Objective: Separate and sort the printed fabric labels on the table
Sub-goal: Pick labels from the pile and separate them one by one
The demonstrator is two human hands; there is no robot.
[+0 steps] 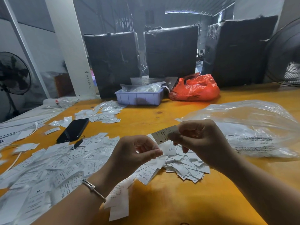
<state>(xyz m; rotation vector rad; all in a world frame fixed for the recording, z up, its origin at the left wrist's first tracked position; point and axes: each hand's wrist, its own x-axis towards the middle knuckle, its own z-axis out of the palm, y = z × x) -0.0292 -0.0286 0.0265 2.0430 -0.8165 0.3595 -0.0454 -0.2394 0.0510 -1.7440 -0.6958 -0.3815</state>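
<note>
Sorting barely begun: your right hand (196, 137) pinches one small white printed fabric label (164, 134), left hand (138, 153) curled empty; heaps of white labels (48, 166) remain lower left on the orange desk (178, 197).

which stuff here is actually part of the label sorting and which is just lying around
Part of the job:
held label, marked S, pinched by right hand
left hand
loose label pile
smaller label heap

Just lying about:
phone
red bag
lilac tray
clear plastic bag
</note>
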